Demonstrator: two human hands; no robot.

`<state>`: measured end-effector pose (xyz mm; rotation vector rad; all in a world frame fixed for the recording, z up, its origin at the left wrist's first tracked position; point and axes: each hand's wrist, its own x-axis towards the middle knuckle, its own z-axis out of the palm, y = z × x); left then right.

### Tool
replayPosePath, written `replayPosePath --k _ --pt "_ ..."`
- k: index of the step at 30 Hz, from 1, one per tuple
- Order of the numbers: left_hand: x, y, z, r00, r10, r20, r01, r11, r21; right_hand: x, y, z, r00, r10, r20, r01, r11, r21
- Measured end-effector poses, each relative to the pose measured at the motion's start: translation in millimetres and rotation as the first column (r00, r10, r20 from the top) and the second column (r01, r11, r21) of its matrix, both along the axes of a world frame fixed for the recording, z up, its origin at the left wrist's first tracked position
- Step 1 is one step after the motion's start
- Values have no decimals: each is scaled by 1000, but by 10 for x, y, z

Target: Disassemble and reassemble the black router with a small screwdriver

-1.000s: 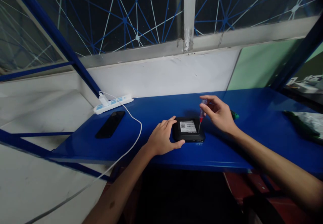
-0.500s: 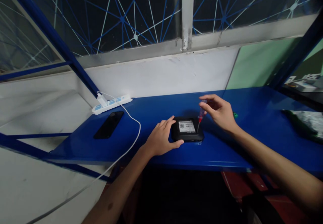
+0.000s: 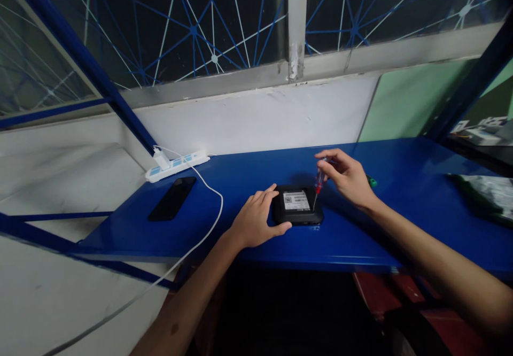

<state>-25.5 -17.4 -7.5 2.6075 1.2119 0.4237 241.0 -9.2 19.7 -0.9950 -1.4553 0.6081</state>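
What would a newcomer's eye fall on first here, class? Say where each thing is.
Probably the black box near the middle of the blue table, with the left hand gripping its left side and the right hand pointing a screwdriver down at its right side. Next might come the dark window behind, crossed by blue and white lines, then the white power strip at the table's far left.

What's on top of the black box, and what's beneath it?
A white label sits on top, with the tip of a screwdriver apparently touching nearby. The box rests on the blue tabletop; anything directly underneath is covered.
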Motion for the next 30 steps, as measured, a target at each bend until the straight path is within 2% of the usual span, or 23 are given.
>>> replayPosePath --k 6,9,19,30 --pt "1 -1 -3 1000 3 -4 -3 1000 -9 3 8 0 992 94 -85 -101 992 -77" --pt "4 0 1 1000 5 -5 -5 1000 -16 -1 3 -12 989 104 -105 -113 990 -83" --pt "0 0 0 1000 1 -14 -1 1000 -8 27 32 -59 1000 28 -3 -28 999 -24" --pt "2 3 -2 1000 4 -4 -4 1000 -11 -2 -9 6 997 -66 31 65 997 31"
